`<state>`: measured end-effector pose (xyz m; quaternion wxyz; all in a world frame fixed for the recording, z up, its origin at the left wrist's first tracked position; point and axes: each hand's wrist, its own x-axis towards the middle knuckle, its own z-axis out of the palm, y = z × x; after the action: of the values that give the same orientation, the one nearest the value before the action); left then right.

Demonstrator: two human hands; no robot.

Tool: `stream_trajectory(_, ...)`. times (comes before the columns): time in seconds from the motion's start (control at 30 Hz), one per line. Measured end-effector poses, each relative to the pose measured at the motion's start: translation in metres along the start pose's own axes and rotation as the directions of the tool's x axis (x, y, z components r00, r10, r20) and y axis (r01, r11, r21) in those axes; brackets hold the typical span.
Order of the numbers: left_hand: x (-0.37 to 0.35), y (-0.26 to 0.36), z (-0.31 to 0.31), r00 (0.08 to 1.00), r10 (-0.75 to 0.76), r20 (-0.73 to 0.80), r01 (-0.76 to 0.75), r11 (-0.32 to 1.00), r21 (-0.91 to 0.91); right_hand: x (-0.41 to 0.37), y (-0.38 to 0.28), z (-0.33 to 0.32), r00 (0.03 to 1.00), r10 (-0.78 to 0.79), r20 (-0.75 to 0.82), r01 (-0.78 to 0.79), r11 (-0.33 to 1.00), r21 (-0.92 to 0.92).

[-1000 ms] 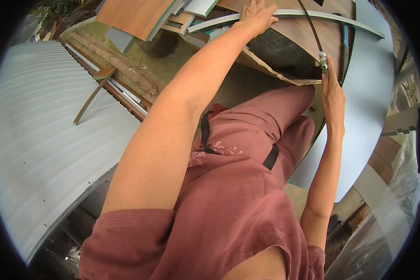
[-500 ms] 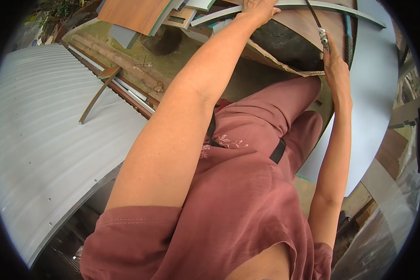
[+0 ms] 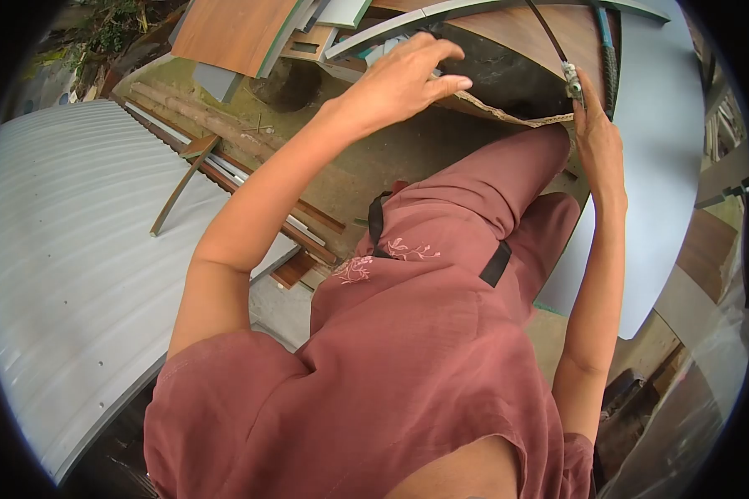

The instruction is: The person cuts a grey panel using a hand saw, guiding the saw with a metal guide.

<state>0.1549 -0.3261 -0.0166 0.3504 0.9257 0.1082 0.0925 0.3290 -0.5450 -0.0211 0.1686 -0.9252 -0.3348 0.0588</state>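
Observation:
My left hand point(image 3: 408, 81) is in the air with nothing in it, thumb and fingers apart. It hovers near a long grey strip point(image 3: 462, 10) that crosses the top of the view and beside a dark plastic-like surface point(image 3: 508, 71) with a ragged light edge. My right hand point(image 3: 595, 125) is closed around the pale, wrapped-looking handle of a thin dark tool point(image 3: 547, 25); its far end is out of view. Just right of that tool lies another tool with a blue shaft and a black textured grip point(image 3: 608, 71), on or against a brown board point(image 3: 483, 33).
A light blue-grey panel point(image 3: 657, 166) stretches along my right side. Wood-look boards point(image 3: 233, 33) are stacked at the upper left. Corrugated metal sheeting point(image 3: 83, 241) fills the left, with a thin curved strip point(image 3: 179, 195) on it. Long pipes and bars point(image 3: 191, 125) lie beyond.
My left hand has come off the grey strip and drawn back toward me and left, fingers opening. The right hand keeps the thin tool, nearly in place.

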Motion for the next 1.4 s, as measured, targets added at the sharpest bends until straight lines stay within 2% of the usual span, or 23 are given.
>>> stream_trajectory(0.03, -0.032, 0.014, -0.011, 0.959, -0.122, 0.258, 0.180, 0.960, -0.214, 0.000, 0.000, 0.001, 0.999, -0.028, -0.022, 0.028, 1.000, -0.002)
stream_trajectory(0.07, -0.063, 0.028, -0.024, 0.827, -0.192, 0.528, 0.352, 0.910, -0.220, 0.000, 0.000, 0.001, 0.999, -0.030, -0.016, 0.030, 1.000, 0.003)
stream_trajectory(0.1, -0.092, 0.037, -0.033, 0.629, -0.190, 0.754, 0.431, 0.892, -0.136, -0.002, -0.001, -0.001, 1.000, -0.026, -0.007, 0.026, 1.000, 0.011)
stream_trajectory(0.13, -0.119, 0.044, -0.036, 0.512, -0.166, 0.843, 0.449, 0.888, -0.098, -0.002, -0.003, -0.002, 1.000, -0.024, 0.000, 0.024, 1.000, 0.019)
stream_trajectory(0.17, -0.148, 0.051, -0.037, 0.545, -0.170, 0.821, 0.456, 0.882, -0.120, -0.002, -0.003, -0.001, 1.000, -0.029, 0.002, 0.029, 0.999, 0.022)
stream_trajectory(0.2, -0.154, 0.064, -0.042, 0.509, -0.283, 0.813, 0.566, 0.822, -0.068, -0.001, -0.002, -0.001, 1.000, -0.008, 0.022, 0.007, 1.000, 0.025)
stream_trajectory(0.23, -0.159, 0.067, -0.043, 0.510, -0.286, 0.811, 0.569, 0.820, -0.068, -0.001, -0.001, -0.001, 0.999, 0.014, 0.042, -0.016, 1.000, 0.026)
stream_trajectory(0.3, -0.164, 0.072, -0.044, 0.570, -0.320, 0.757, 0.595, 0.796, -0.112, -0.002, -0.003, -0.001, 0.998, 0.025, 0.053, -0.027, 0.999, 0.037)
stream_trajectory(0.4, -0.170, 0.070, -0.029, 0.619, -0.302, 0.725, 0.572, 0.806, -0.153, -0.001, 0.001, 0.002, 1.000, 0.011, 0.027, -0.012, 0.999, 0.047)
stream_trajectory(0.63, -0.171, 0.058, -0.045, 0.623, -0.173, 0.763, 0.512, 0.828, -0.231, -0.003, 0.001, 0.003, 0.999, 0.026, 0.027, -0.027, 0.998, 0.049)
stream_trajectory(0.7, -0.165, 0.056, -0.049, 0.520, -0.143, 0.842, 0.558, 0.803, -0.209, -0.003, 0.003, 0.007, 0.999, 0.030, 0.030, -0.031, 0.998, 0.057)
stream_trajectory(0.73, -0.154, 0.056, -0.051, 0.521, -0.141, 0.842, 0.556, 0.804, -0.209, -0.003, 0.004, 0.007, 0.999, 0.031, 0.033, -0.033, 0.997, 0.064)
stream_trajectory(0.8, -0.125, 0.062, -0.048, 0.297, -0.262, 0.918, 0.754, 0.654, -0.058, -0.003, 0.004, 0.007, 0.998, 0.047, 0.042, -0.049, 0.996, 0.069)
stream_trajectory(0.83, -0.121, 0.063, -0.031, 0.296, -0.260, 0.919, 0.751, 0.658, -0.056, -0.003, 0.003, 0.007, 0.997, 0.062, 0.053, -0.066, 0.995, 0.073)
stream_trajectory(0.9, -0.118, 0.055, 0.017, 0.783, -0.126, 0.609, 0.302, 0.933, -0.196, -0.005, -0.001, 0.006, 0.997, 0.064, 0.051, -0.068, 0.994, 0.083)
stream_trajectory(0.93, -0.120, 0.056, 0.034, 0.782, -0.108, 0.613, 0.288, 0.936, -0.203, -0.005, 0.001, 0.004, 0.997, 0.059, 0.054, -0.064, 0.994, 0.092)
stream_trajectory(0.97, -0.125, 0.061, 0.050, 0.727, 0.010, 0.686, 0.229, 0.939, -0.255, -0.005, 0.010, 0.014, 0.999, -0.021, -0.049, 0.025, 0.997, 0.068)
stream_trajectory(1.0, -0.126, 0.065, 0.057, 0.652, 0.126, 0.747, 0.177, 0.933, -0.312, -0.005, 0.008, 0.010, 1.000, 0.009, -0.018, -0.008, 0.999, 0.052)
stream_trajectory(1.1, -0.126, 0.053, 0.045, 0.602, 0.184, 0.777, 0.247, 0.883, -0.400, -0.007, 0.007, 0.011, 1.000, 0.029, -0.005, -0.029, 0.998, 0.050)
stream_trajectory(1.23, -0.129, 0.053, 0.014, 0.527, 0.096, 0.844, 0.357, 0.877, -0.323, -0.012, 0.003, 0.014, 0.999, 0.041, -0.007, -0.040, 0.992, 0.120)
stream_trajectory(1.33, -0.126, 0.038, 0.008, 0.492, 0.092, 0.866, 0.323, 0.904, -0.280, -0.013, 0.001, 0.013, 0.998, 0.058, 0.009, -0.058, 0.985, 0.161)
stream_trajectory(1.37, -0.115, 0.036, 0.006, 0.500, 0.101, 0.860, 0.298, 0.912, -0.281, -0.012, 0.003, 0.014, 0.998, 0.056, 0.010, -0.057, 0.988, 0.142)
stream_trajectory(1.4, -0.098, 0.037, 0.000, 0.590, -0.015, 0.807, 0.262, 0.949, -0.175, -0.011, 0.005, 0.015, 0.999, 0.052, -0.006, -0.051, 0.989, 0.136)
